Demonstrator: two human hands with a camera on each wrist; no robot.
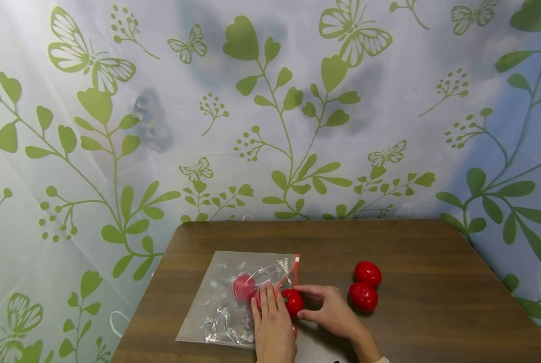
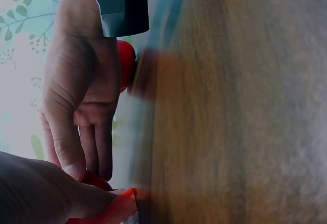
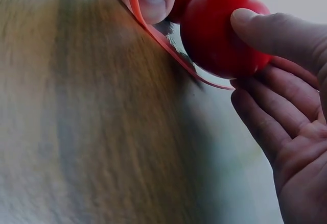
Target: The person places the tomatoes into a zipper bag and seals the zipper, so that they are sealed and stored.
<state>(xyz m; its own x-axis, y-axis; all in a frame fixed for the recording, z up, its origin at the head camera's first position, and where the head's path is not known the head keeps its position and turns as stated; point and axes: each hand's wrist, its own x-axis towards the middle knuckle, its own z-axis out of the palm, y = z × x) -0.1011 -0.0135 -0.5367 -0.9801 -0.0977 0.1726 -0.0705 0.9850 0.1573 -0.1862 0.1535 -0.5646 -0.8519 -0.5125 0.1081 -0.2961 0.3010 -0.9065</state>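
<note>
A clear plastic zipper bag (image 1: 220,302) with a red zip strip lies flat on the table, its mouth facing right. Inside it sits a red tomato (image 1: 244,288), and more red shows under the fingers of my left hand (image 1: 274,325). That hand lies over the bag's mouth, its thumb (image 3: 153,9) beside the red strip. At the opening my right hand (image 1: 331,310) holds a tomato (image 1: 293,301) between thumb and fingers. In the right wrist view, this tomato (image 3: 219,35) overlaps another red one behind it.
Two more red tomatoes, one behind (image 1: 367,274) and one in front (image 1: 363,297), lie together to the right of my right hand. A brown wooden table (image 1: 433,282) carries everything. A curtain (image 1: 270,126) with green leaves and butterflies hangs behind it.
</note>
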